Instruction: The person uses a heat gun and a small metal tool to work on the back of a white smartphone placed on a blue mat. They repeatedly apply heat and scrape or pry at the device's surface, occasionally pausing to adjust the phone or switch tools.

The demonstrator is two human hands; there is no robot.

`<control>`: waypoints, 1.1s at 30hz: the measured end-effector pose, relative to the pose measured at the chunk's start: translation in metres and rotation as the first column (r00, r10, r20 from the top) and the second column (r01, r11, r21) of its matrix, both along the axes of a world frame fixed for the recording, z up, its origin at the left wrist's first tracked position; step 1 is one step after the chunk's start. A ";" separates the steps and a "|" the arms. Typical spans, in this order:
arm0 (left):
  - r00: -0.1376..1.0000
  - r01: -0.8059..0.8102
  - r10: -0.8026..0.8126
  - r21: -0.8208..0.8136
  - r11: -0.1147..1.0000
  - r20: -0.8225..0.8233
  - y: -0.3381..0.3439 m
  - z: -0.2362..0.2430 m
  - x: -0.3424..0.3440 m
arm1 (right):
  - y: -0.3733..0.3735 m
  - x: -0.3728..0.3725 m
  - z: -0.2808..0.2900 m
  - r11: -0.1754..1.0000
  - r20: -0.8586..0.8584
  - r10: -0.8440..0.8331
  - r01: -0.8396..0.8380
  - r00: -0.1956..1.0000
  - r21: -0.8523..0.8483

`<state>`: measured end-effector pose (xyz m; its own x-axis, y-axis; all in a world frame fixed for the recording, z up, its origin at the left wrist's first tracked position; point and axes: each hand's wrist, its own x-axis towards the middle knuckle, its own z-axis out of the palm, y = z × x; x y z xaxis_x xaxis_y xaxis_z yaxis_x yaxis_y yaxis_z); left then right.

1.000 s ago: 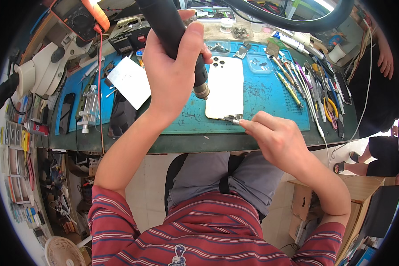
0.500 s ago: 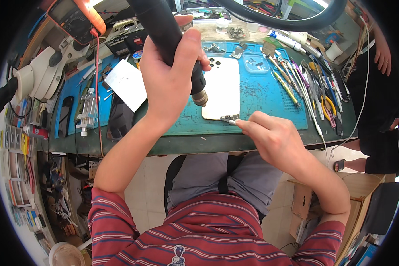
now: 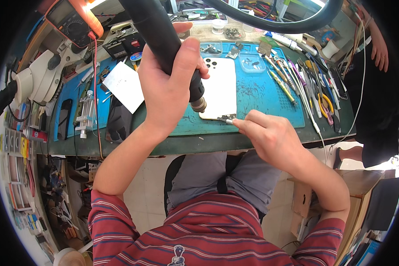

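My left hand [image 3: 164, 95] is wrapped round a thick black hot air gun [image 3: 153, 33], tilted so that its metal nozzle [image 3: 199, 105] points down at the lower left part of a white phone [image 3: 222, 86]. The phone lies back up on a blue work mat [image 3: 266, 97], its camera lenses at the far end. In a pinch, my right hand [image 3: 272, 135] holds a small blade tool [image 3: 228, 119] at the phone's near edge. Whether the blade sits under the back or only against it, I cannot tell.
Tweezers, pens and pliers [image 3: 327, 105] crowd the mat's right side. Small plastic boxes [image 3: 252, 63] stand behind the phone. To the left lie a white paper [image 3: 124, 86], a dark phone [image 3: 119, 119] and a clamp [image 3: 86, 115]. Another person's hand [image 3: 379, 53] hangs at far right.
The nozzle has come slightly nearer to the phone's near edge. The blade stays at that edge in my right hand. The person at far right has shifted a little.
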<state>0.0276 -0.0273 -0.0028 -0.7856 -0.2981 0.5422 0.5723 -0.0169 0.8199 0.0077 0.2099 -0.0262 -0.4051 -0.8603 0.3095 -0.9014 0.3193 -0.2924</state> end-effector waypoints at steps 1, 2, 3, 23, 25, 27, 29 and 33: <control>1.000 0.002 -0.002 -0.003 1.000 -0.002 0.000 0.000 0.000 | 0.000 0.000 0.000 1.000 0.002 -0.002 0.002 1.000 0.000; 1.000 0.003 -0.003 -0.007 1.000 -0.004 0.000 0.000 0.000 | 0.000 0.000 -0.001 1.000 -0.001 -0.002 0.002 1.000 0.003; 1.000 0.002 -0.002 -0.012 1.000 -0.004 -0.001 0.001 0.000 | 0.001 0.000 -0.002 1.000 -0.003 -0.002 0.002 1.000 0.006; 1.000 -0.005 0.005 -0.005 1.000 -0.009 -0.004 -0.001 -0.003 | 0.000 0.000 -0.002 1.000 -0.019 -0.007 0.007 1.000 0.023; 1.000 -0.008 0.008 -0.004 1.000 -0.009 -0.006 -0.001 -0.003 | 0.000 0.000 0.000 1.000 -0.015 -0.007 0.007 1.000 0.023; 1.000 -0.013 0.013 -0.005 1.000 -0.011 -0.008 0.000 -0.003 | 0.000 -0.001 0.000 1.000 -0.024 -0.004 0.004 1.000 0.011; 1.000 -0.024 0.024 -0.010 1.000 -0.012 -0.010 -0.001 -0.002 | 0.001 -0.002 0.000 1.000 -0.024 -0.001 0.001 1.000 -0.005; 0.999 -0.035 0.035 -0.004 0.999 -0.016 -0.014 0.000 -0.001 | -0.001 -0.002 0.002 0.999 -0.022 0.001 -0.002 1.000 -0.049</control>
<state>0.0266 -0.0410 -0.0026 -0.7660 -0.3231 0.5557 0.5853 0.0066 0.8108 0.0055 0.2087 -0.0242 -0.3965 -0.8444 0.3601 -0.9083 0.3039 -0.2874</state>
